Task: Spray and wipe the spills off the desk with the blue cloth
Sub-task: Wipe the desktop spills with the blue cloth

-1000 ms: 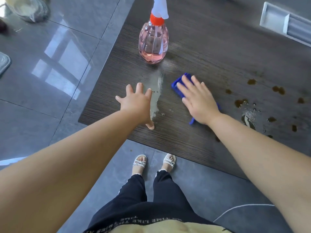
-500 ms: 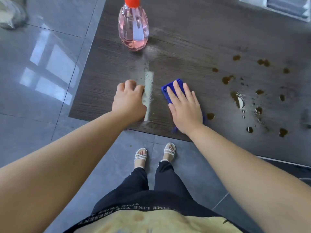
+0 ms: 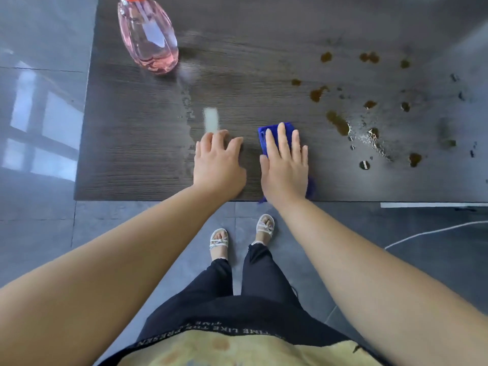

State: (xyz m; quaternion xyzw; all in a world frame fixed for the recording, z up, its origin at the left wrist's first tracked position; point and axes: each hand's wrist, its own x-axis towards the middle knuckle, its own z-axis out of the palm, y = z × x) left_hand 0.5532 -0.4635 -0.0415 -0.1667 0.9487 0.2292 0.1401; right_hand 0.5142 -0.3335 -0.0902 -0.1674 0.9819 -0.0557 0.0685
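- Head view: a dark desk [image 3: 264, 48] of matte, wood-grained laminate, its near edge running straight across the picture above a glossy grey tiled floor [image 3: 39, 128].
- Spray bottle [image 3: 148, 35]: clear, ribbed, pear-shaped plastic holding pink liquid, with an orange collar cut off by the top edge; it stands upright near the desk's far left corner.
- Spills [image 3: 338, 122]: irregular brown blots and small glistening droplets scattered over the right part of the desk, well clear of both hands.
- Wet streak [image 3: 187, 107]: a pale, beaded trail running from below the bottle toward the left hand, with a bright rectangular reflection beside it.
- Blue cloth [image 3: 274, 129]: saturated blue and soft; it lies flat on the desk near the front edge, mostly covered, with one edge showing beyond the fingertips and a frayed corner at the wrist.
- Right hand [image 3: 285, 167]: palm down, fingers extended and together, pressing flat on the cloth without gripping it.
- Left hand [image 3: 219, 165]: palm down on bare desk just beside the cloth, fingers loosely curled, holding nothing.
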